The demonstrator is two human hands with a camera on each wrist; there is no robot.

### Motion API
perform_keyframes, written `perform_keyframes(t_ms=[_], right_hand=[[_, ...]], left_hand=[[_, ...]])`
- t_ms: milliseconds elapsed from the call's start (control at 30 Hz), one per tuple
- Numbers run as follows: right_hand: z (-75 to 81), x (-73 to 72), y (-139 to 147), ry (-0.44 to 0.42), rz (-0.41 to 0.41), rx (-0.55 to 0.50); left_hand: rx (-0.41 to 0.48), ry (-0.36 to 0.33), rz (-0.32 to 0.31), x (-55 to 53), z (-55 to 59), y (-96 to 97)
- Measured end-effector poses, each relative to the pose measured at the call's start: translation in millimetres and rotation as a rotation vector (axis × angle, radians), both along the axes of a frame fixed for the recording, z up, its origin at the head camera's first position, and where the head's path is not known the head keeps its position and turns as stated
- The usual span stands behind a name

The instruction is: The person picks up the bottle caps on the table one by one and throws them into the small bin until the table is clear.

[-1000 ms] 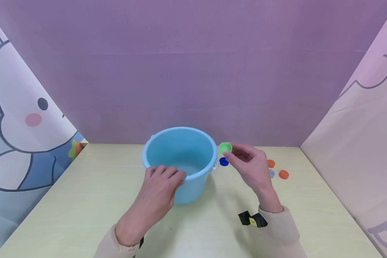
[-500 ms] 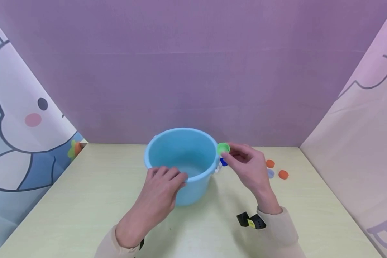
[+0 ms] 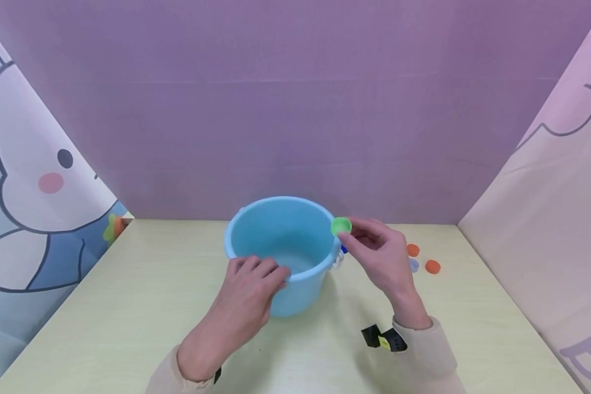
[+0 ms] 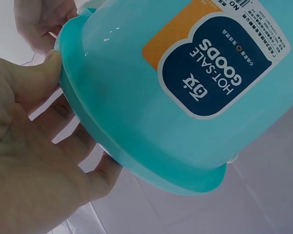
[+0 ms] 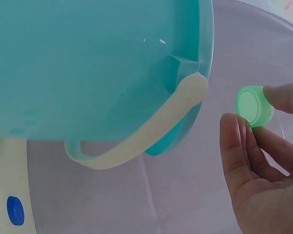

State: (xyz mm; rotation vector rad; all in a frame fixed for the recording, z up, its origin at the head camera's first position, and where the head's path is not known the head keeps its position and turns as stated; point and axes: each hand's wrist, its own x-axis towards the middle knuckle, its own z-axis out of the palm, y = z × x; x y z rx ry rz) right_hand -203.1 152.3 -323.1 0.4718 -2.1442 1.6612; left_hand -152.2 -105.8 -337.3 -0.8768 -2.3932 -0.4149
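A light blue bucket (image 3: 295, 298) stands on the table, and my left hand (image 3: 243, 303) grips its near rim, fingers over the edge. In the left wrist view the thumb presses the outer wall below a printed label (image 4: 215, 63). Just at the bucket's right rim, my right hand (image 3: 381, 257) pinches a green bottle cap (image 3: 341, 225) between thumb and fingers. The right wrist view shows that cap apart from the bucket, beyond the rim. A dark blue cap (image 5: 15, 210) lies on the table by the bucket, mostly hidden in the head view.
Two orange caps (image 3: 433, 266) and a pale blue cap (image 3: 413, 265) lie on the table right of my right hand. The bucket's white handle (image 5: 136, 141) hangs down its side. A purple backdrop (image 3: 295, 109) rises behind the table, with printed cloth (image 3: 546, 230) at both sides.
The bucket has shifted slightly right, my left hand with it, and its rim now covers more of the dark blue cap. My right hand has moved slightly left with the green cap.
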Motion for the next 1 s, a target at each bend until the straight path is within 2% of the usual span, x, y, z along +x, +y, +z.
perform_keyframes(t_ms=[567,767,1000], right_hand=[[4.3,4.9,-5.4,0.048,0.002,-0.013],[1.3,4.5,-11.4,0.106,0.038,-0.019],[2.2,1.9,-16.6,0.118,0.073,-0.017]], left_hand=[[-0.022,-0.021,-0.016,3.7,3.1,1.8],[-0.044,-0.019,-0.011,5.6,3.8,1.6],[-0.062,-0.034,-0.016,7.5,6.7,-0.2]])
